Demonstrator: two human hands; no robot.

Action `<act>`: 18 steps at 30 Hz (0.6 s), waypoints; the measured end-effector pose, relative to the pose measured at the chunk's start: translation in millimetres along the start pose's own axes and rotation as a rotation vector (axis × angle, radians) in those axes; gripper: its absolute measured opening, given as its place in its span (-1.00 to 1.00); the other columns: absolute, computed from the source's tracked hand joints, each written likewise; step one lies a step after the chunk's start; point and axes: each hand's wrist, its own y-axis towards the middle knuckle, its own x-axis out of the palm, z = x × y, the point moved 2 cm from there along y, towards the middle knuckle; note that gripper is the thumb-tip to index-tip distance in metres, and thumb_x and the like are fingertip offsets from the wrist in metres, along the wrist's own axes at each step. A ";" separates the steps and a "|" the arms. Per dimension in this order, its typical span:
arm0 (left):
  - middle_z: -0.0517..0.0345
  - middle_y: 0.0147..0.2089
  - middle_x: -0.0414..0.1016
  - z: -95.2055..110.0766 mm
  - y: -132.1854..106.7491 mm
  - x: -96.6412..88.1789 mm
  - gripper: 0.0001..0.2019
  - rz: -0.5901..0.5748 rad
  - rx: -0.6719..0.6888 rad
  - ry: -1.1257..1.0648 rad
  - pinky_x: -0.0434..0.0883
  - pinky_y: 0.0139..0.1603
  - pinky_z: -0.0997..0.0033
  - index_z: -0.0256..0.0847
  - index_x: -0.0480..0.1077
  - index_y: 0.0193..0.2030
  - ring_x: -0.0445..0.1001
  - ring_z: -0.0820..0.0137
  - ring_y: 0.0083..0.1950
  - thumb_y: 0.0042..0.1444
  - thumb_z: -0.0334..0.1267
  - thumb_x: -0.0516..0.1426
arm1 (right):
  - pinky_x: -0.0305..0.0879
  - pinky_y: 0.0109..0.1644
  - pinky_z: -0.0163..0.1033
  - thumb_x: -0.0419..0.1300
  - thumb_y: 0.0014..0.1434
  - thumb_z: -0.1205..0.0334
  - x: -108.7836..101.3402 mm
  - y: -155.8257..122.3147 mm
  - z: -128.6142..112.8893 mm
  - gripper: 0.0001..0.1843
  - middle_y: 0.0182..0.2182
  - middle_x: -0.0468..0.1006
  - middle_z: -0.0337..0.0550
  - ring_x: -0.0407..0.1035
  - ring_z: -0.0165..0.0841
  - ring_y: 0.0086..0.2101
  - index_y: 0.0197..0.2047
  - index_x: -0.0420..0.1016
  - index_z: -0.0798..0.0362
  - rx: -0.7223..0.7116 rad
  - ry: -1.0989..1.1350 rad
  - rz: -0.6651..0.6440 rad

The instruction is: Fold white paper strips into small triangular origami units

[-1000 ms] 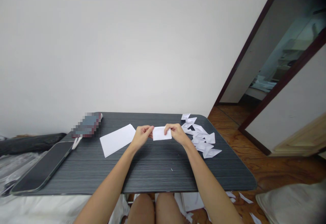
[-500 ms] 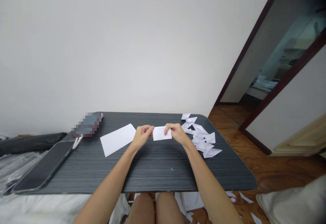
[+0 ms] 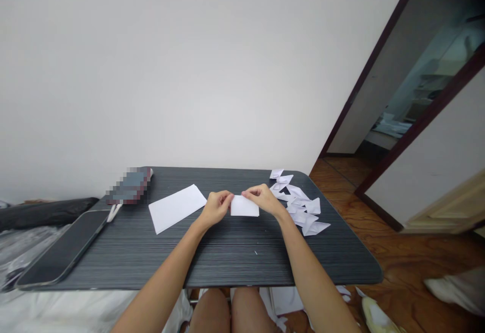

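Observation:
A small folded sheet of white paper (image 3: 244,206) is held up over the middle of the dark table. My left hand (image 3: 215,207) pinches its upper left corner between thumb and fingers. At the top edge, toward the right, my right hand (image 3: 262,199) grips the same sheet. The lower edge hangs free and shows more than one layer. Left of my left hand lies a larger white paper rectangle (image 3: 176,207), flat on the table. Several folded white paper pieces (image 3: 299,205) form a loose pile just right of my right hand.
The dark striped table (image 3: 227,262) stands against a white wall (image 3: 227,70). A pixelated object (image 3: 131,186) lies at its back left, with a white cable (image 3: 113,213) beside it. Paper scraps (image 3: 286,300) lie on the wooden floor, and a person's foot (image 3: 379,315) shows at lower right.
The folded sheet has moved slightly down and right. My right hand has shifted its grip from the sheet's right side to its top edge. At lower right, a person's feet have moved.

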 end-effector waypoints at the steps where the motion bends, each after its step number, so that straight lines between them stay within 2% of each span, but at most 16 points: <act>1: 0.20 -0.64 0.31 0.7 -0.2 0.6 -0.69 -0.005 0.005 0.008 0.19 -0.54 0.55 -0.29 0.33 -0.58 0.26 0.51 -0.58 0.04 -0.15 -0.03 | 0.11 -0.53 -0.38 0.13 -0.06 0.09 2.4 0.3 0.4 -0.70 -0.59 0.47 -0.17 0.26 -0.45 -0.57 -0.50 0.50 0.20 -0.002 -0.041 -0.018; 5: 0.20 -0.66 0.32 3.9 0.2 1.9 -0.71 -0.040 -0.014 -0.036 0.20 -0.56 0.55 -0.30 0.31 -0.58 0.29 0.51 -0.60 0.03 -0.17 -0.03 | 0.11 -0.52 -0.39 0.14 -0.07 0.17 4.6 0.2 -0.4 -0.76 -0.59 0.46 -0.19 0.25 -0.47 -0.56 -0.53 0.49 0.19 -0.046 -0.105 -0.015; 9: 0.21 -0.71 0.32 3.7 0.7 3.4 -0.72 -0.115 -0.112 -0.170 0.22 -0.63 0.54 -0.30 0.27 -0.59 0.32 0.49 -0.67 0.01 -0.15 -0.01 | 0.11 -0.51 -0.39 0.12 -0.05 0.20 6.7 -0.5 -1.5 -0.77 -0.59 0.46 -0.19 0.25 -0.46 -0.56 -0.52 0.49 0.19 -0.071 -0.112 -0.036; 14: 0.20 -0.73 0.34 1.1 -1.8 8.7 -0.70 -0.197 -0.171 -0.218 0.13 -0.76 0.58 -0.31 0.30 -0.53 0.32 0.47 -0.73 -0.01 -0.08 0.02 | 0.12 -0.50 -0.40 0.10 -0.04 0.23 14.9 0.1 -1.5 -0.79 -0.60 0.44 -0.21 0.25 -0.47 -0.55 -0.54 0.46 0.18 -0.122 -0.133 -0.062; 18: 0.25 -0.83 0.26 0.7 -1.5 5.3 -0.65 -0.195 -0.198 -0.224 0.03 -0.82 0.62 -0.31 0.27 -0.56 0.23 0.53 -0.81 0.02 -0.04 -0.03 | 0.05 -0.63 -0.45 0.05 0.01 0.21 11.1 -1.4 1.2 -0.78 -0.69 0.37 -0.27 0.20 -0.54 -0.68 -0.50 0.42 0.18 -0.054 -0.084 -0.097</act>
